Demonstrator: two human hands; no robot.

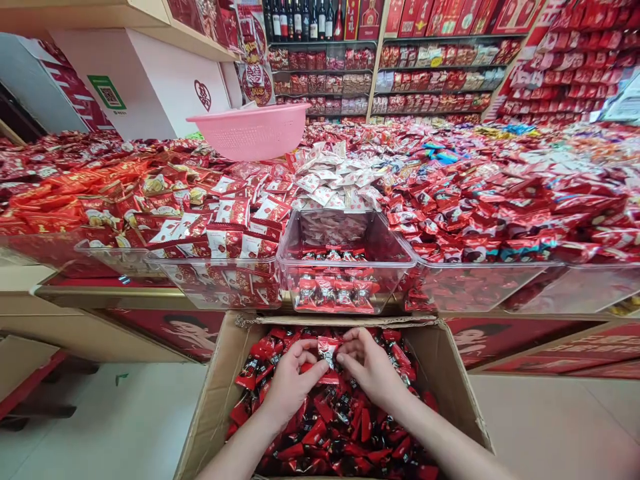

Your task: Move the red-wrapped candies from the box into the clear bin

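Several bins [345,265] line mid-frame, shelves [325,71] behind at top; over the lower-centre box [213,400], left hand [295,377] and right hand [369,365] (angled inward) pinch 1 sweet [328,347] between fingertips.

Place: shop selling sweets | Counter [165,301]: clear bins [393,248] side by side, heaped with wrapped sweets [460,213] | Behind: shelves [379,63] lined with small packets [327,61], bottles [299,20], red boxes [435,18] | Left: QR-code sign [107,92] | Front: open cardboard box [205,407] full of loose red sweets [350,413]
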